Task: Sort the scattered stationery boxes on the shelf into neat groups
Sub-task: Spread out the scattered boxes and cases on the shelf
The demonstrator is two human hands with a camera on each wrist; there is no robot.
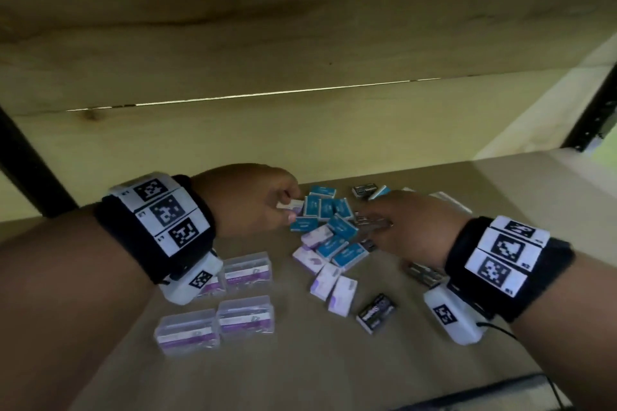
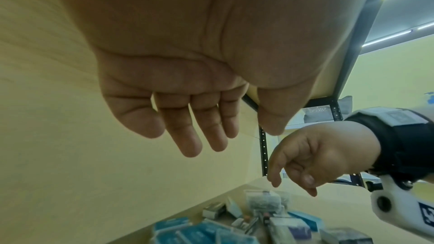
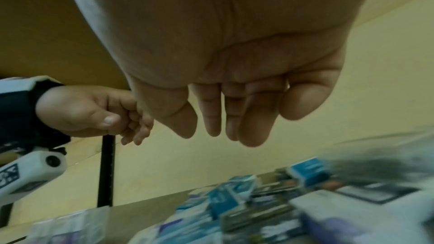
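Small blue boxes [image 1: 330, 210] lie jumbled mid-shelf, with white-and-purple boxes [image 1: 330, 284] just in front of them. Dark boxes [image 1: 375, 312] are scattered to the right. Clear cases with purple labels [image 1: 247, 269] stand in pairs at front left. My left hand [image 1: 290, 210] reaches to the pile's left edge, where a white-and-purple box [image 1: 295, 207] lies at its fingertips. In the left wrist view that hand [image 2: 234, 142] has straight fingers and holds nothing. My right hand [image 1: 370, 220] hovers over the pile's right side, its fingers [image 3: 213, 118] relaxed and empty.
The boxes lie on a brown shelf board [image 1: 300, 370] with a wooden back wall [image 1: 300, 130] and another board low overhead. Black uprights stand at left [image 1: 26, 170] and right [image 1: 597, 110]. A dark edge [image 1: 484, 394] crosses the near right corner.
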